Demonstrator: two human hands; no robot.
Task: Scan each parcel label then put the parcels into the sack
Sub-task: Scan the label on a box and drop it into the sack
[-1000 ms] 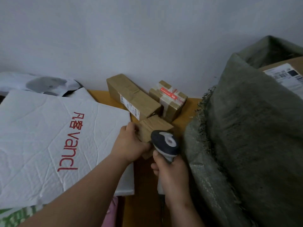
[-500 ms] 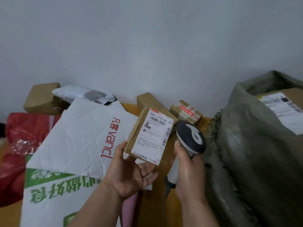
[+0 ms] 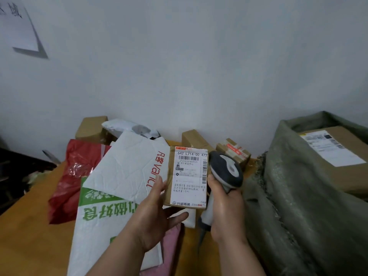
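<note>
My left hand holds a small brown parcel upright in front of me, thumb on its left edge and fingers under it, its white barcode label facing me. Right beside it, my right hand grips a grey and white barcode scanner by its handle, head up next to the label's right edge. The grey-green sack stands at the right with a large labelled carton inside its mouth.
On the wooden table lie a white "vancl" mailer, a green-printed white bag and a red plastic bag. Against the wall stand a long brown box, a small taped box, another carton and a white poly bag.
My left hand picked the small parcel off the table, lifted it and turned its label toward me. The scanner rose beside it. The view tilted upward.
</note>
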